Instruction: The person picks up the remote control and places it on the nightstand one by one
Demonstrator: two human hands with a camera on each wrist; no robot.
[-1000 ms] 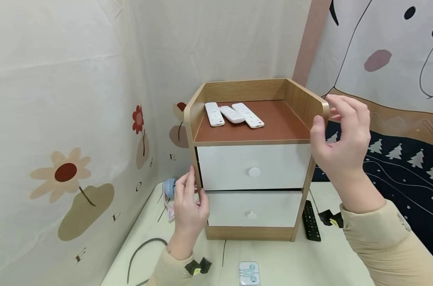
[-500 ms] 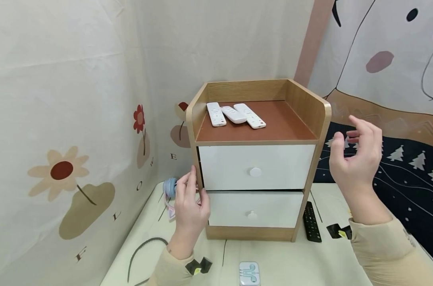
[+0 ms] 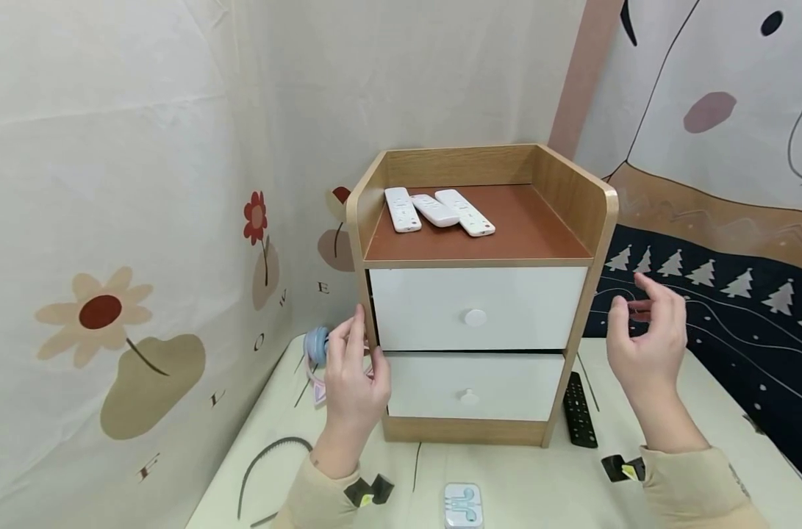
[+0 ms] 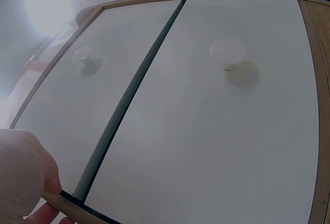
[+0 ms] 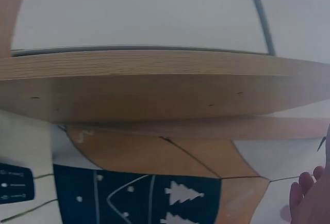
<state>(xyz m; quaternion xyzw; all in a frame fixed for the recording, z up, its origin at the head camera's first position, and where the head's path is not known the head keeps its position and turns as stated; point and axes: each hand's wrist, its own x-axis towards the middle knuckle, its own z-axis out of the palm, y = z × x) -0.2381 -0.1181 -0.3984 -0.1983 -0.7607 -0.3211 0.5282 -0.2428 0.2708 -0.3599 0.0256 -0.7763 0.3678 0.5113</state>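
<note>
A small wooden cabinet [image 3: 573,198] with two white drawers, an upper drawer [image 3: 427,301] and a lower drawer [image 3: 427,393], stands on the table. Both drawers have round white knobs. My left hand [image 3: 354,386] grips the cabinet's left side panel, thumb [image 4: 49,170] at the front edge and fingers on the outside. To the right of the cabinet, my right hand [image 3: 648,349] is in the air, apart from the panel, fingers loosely bent and holding nothing. Three white remotes, a left remote [image 3: 403,210], a middle remote [image 3: 435,211] and a right remote [image 3: 465,213], lie on the brown top.
A black remote [image 3: 579,411] lies along the cabinet's right side. In front is an earphone case [image 3: 463,507]. Headphones [image 3: 317,347] with a blue ear cup sit behind my left hand, and a dark cable [image 3: 258,459] curves at the left. Printed cloth walls [image 3: 176,169] surround the table.
My right hand has come away from the upper right edge of the cabinet, moving right and then down. The left hand keeps its place on the left panel.
</note>
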